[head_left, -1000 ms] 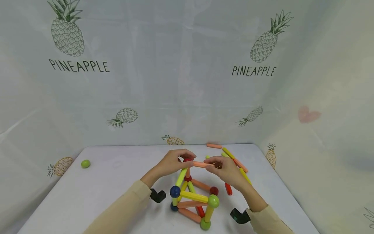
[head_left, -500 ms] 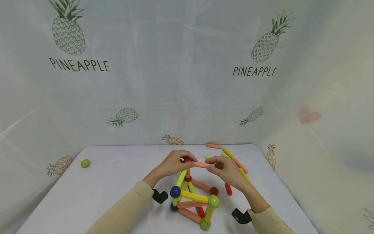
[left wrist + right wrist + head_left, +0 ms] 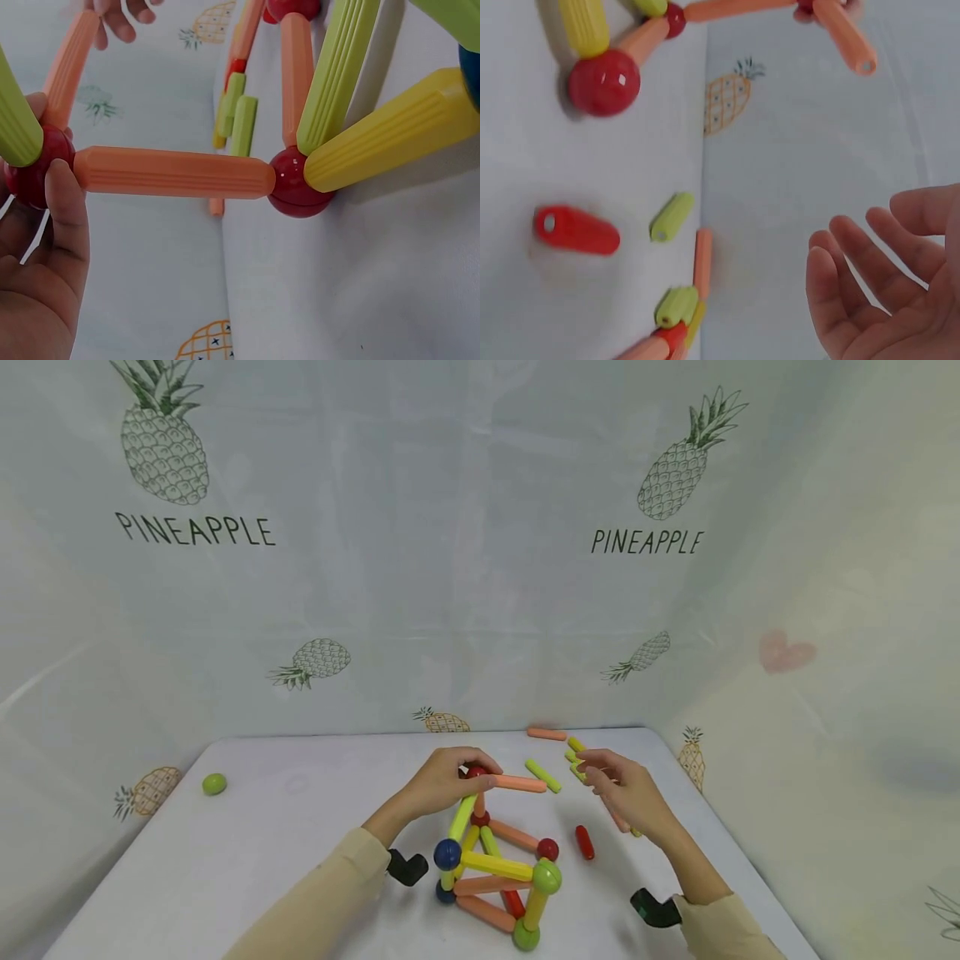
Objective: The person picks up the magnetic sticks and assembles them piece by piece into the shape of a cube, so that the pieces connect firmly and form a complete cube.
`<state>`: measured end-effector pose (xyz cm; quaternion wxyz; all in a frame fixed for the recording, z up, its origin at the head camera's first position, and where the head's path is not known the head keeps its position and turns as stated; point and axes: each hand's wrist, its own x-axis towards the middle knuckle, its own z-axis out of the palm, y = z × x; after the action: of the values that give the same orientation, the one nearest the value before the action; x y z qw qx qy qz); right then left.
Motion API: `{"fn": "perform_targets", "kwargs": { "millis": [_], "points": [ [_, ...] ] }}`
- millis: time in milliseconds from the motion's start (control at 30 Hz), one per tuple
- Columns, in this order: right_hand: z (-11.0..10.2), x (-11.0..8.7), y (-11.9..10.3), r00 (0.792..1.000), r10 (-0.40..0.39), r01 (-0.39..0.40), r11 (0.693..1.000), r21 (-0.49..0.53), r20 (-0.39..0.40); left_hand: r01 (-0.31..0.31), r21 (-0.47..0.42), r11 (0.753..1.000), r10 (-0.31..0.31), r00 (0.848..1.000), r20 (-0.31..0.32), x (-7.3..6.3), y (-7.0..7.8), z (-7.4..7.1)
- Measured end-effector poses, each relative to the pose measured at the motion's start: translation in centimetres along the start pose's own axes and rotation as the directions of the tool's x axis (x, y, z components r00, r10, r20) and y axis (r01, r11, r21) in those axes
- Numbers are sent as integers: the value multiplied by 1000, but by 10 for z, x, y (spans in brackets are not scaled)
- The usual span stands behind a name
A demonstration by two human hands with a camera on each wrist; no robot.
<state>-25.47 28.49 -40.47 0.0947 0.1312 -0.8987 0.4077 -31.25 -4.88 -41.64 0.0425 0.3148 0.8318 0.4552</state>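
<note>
A frame of magnetic rods and balls stands on the table, with a blue ball (image 3: 447, 854), a green ball (image 3: 546, 877) and a yellow rod (image 3: 497, 866) at its near side. My left hand (image 3: 442, 782) grips the red ball (image 3: 31, 184) at its top far corner between thumb and fingers. An orange rod (image 3: 520, 783) sticks out rightward from that ball, its outer end free, as the right wrist view shows. Below the same ball, another orange rod (image 3: 176, 172) runs down to a lower red ball (image 3: 296, 184). My right hand (image 3: 628, 789) hovers empty to the right, fingers loosely bent.
Loose rods lie at the back right: a red rod (image 3: 585, 842), a lime rod (image 3: 543, 775), an orange rod (image 3: 547, 734) and several others partly behind my right hand. A green ball (image 3: 214, 784) sits at the far left. A pineapple-print curtain (image 3: 420, 568) hangs behind the table.
My right hand has let go of the orange rod and moved right, toward the loose rods. The rod stays out from the red ball, and my left hand keeps its grip there.
</note>
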Motion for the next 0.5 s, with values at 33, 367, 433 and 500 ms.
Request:
{"fn": "perform_targets", "kwargs": {
  "millis": [33,367,433,500],
  "points": [
    [-3,0,3,1000,9,-9,1000,-19,-17,0,1,1000,0,1000,-2,0,0,0],
    [-24,3,24,995,48,-60,988,-140,-84,-14,-21,1000,14,1000,9,1,-2,0],
    [-24,3,22,996,31,-43,989,-141,-87,-20,-25,999,20,1000,9,1,-2,0],
    [-22,3,17,996,1,-13,990,-141,-86,-22,-29,999,22,1000,9,1,-3,-1]
  ]
}}
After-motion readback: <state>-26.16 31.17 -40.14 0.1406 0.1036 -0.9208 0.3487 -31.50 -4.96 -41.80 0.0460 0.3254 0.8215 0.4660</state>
